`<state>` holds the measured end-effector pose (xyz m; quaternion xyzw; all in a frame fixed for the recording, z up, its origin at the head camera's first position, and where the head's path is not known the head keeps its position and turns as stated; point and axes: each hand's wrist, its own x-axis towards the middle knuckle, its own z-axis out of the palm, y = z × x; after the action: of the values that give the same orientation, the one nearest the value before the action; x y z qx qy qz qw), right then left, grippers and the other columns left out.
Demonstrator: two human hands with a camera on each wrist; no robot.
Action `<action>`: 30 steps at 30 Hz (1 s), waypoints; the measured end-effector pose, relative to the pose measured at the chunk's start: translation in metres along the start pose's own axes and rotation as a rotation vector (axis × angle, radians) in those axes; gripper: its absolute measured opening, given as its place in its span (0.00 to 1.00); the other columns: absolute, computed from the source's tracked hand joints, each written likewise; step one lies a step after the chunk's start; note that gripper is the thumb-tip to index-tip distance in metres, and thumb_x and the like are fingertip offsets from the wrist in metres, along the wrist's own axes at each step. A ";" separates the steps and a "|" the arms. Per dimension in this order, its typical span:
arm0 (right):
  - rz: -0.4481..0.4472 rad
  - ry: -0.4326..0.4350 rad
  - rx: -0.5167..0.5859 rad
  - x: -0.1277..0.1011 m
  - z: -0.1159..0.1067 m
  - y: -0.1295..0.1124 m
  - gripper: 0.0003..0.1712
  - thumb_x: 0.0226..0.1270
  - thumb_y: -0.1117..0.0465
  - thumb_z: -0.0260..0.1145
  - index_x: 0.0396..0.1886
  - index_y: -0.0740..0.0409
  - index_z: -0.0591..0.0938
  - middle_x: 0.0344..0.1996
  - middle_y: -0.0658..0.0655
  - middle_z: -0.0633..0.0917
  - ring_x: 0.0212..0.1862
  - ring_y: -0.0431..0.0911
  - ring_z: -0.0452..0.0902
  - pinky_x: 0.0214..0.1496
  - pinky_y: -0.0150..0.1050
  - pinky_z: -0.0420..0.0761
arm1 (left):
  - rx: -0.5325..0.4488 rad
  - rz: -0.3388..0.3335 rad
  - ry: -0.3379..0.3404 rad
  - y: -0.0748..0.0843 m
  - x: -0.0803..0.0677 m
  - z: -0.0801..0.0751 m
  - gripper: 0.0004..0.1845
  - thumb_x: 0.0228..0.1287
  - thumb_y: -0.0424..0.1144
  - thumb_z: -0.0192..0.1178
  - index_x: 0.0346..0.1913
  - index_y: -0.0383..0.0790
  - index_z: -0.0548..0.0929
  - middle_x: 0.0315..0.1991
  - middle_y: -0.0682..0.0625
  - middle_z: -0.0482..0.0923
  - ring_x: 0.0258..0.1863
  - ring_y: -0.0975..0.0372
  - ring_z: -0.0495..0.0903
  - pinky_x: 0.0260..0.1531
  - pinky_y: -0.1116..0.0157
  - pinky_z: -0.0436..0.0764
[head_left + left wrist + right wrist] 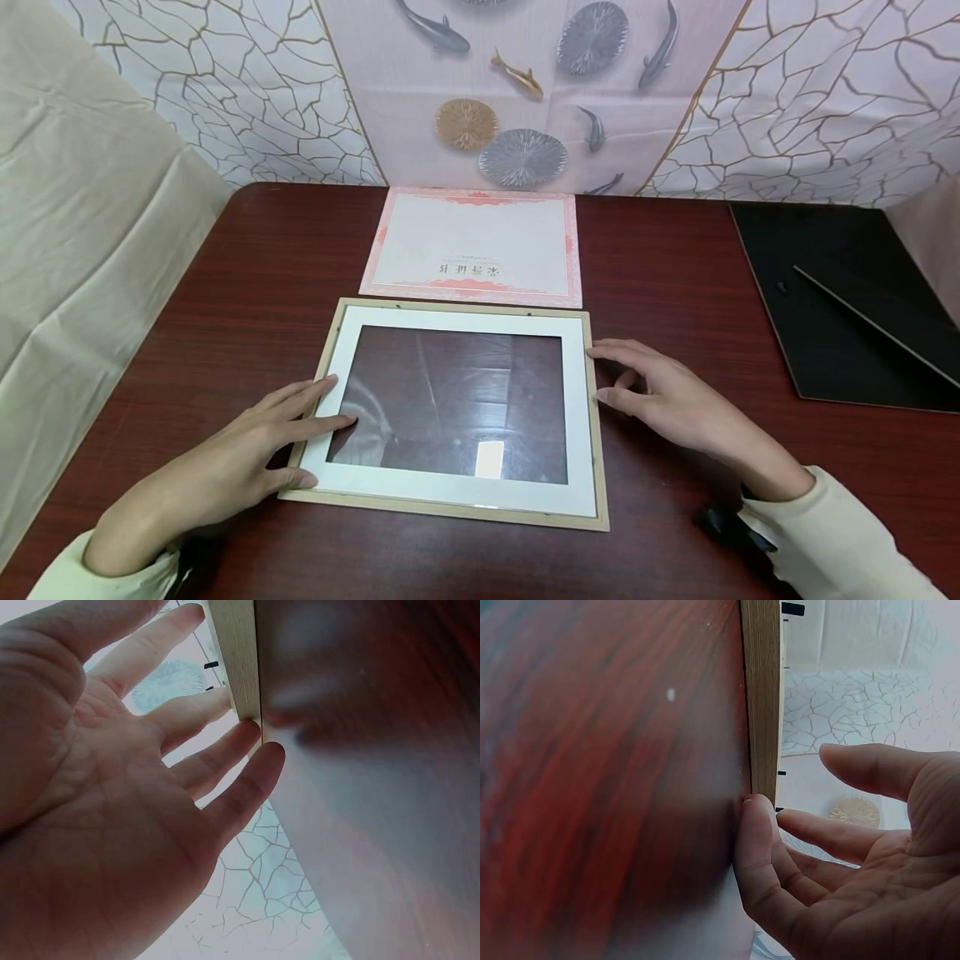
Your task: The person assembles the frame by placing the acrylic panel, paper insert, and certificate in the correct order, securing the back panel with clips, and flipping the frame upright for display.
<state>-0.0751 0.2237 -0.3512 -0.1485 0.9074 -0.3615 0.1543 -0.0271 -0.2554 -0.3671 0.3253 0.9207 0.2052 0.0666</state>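
A light-wood picture frame (pixel 450 511) lies flat on the table, with a white mat (pixel 582 417) inside it and a clear, reflective pane in the middle. My left hand (pixel 247 446) rests on the frame's left side, fingers spread, one fingertip reaching over the mat to the pane. On the other side, my right hand (pixel 675 400) touches the outer right edge with its fingertips. The left wrist view shows the fingers of that hand (pixel 120 780) against the frame's side (pixel 236 660). In the right wrist view, a fingertip of the right hand (pixel 855 877) meets the wooden edge (pixel 763 690).
Just beyond the frame lies a pink-bordered certificate (pixel 480 229), upside down from here. A black backing board (pixel 772 308) with a raised stand leg (pixel 892 321) sits at the right. Patterned cloth (pixel 255 83) hangs behind the dark red table (pixel 247 275).
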 end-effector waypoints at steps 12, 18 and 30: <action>0.055 0.025 -0.039 -0.006 -0.007 0.008 0.33 0.73 0.57 0.70 0.74 0.61 0.74 0.71 0.62 0.74 0.46 0.45 0.82 0.41 0.33 0.78 | 0.014 -0.007 -0.067 0.017 0.013 0.000 0.39 0.56 0.44 0.79 0.72 0.60 0.78 0.81 0.44 0.63 0.78 0.47 0.63 0.66 0.48 0.75; 0.111 0.031 -0.072 -0.011 -0.013 0.015 0.34 0.73 0.57 0.70 0.75 0.61 0.72 0.70 0.65 0.74 0.48 0.48 0.82 0.39 0.37 0.78 | 0.006 0.007 -0.109 0.027 0.024 0.000 0.37 0.59 0.44 0.78 0.72 0.60 0.78 0.81 0.46 0.63 0.79 0.47 0.62 0.66 0.41 0.75; 0.167 0.036 -0.085 -0.019 -0.020 0.023 0.37 0.72 0.58 0.71 0.75 0.62 0.69 0.66 0.67 0.75 0.40 0.43 0.83 0.35 0.37 0.79 | -0.015 0.063 -0.116 0.035 0.037 0.001 0.36 0.59 0.42 0.78 0.71 0.59 0.79 0.81 0.49 0.64 0.79 0.48 0.63 0.66 0.41 0.75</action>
<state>-0.0698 0.2594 -0.3505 -0.0722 0.9338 -0.3111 0.1612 -0.0354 -0.2070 -0.3527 0.3648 0.9031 0.1948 0.1158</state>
